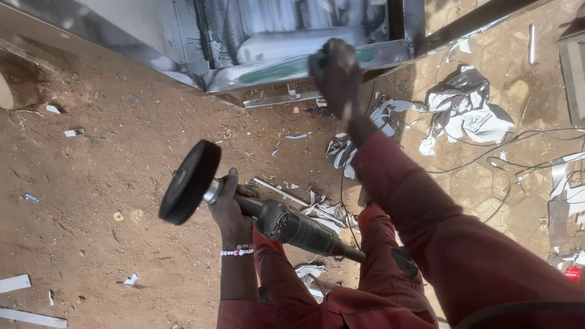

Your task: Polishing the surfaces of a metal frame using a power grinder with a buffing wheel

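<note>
My left hand (229, 210) grips the neck of a dark angle grinder (286, 225) just behind its black round disc (189, 181), which hangs over the dirt ground. A bead bracelet sits on that wrist. My right hand (334, 73) reaches up in a maroon sleeve and rests on the lower edge of a shiny steel frame (274, 67), its fingers on a green piece there. Whether the fingers close around that piece is unclear. The grinder's cable end points back toward my legs.
Crumpled white plastic film (466, 109) and torn scraps lie right of the frame. Black cables (518, 146) trail across the stone paving at right. A thin metal strip (283, 194) lies on the red dirt, and white offcuts (15, 283) sit at lower left.
</note>
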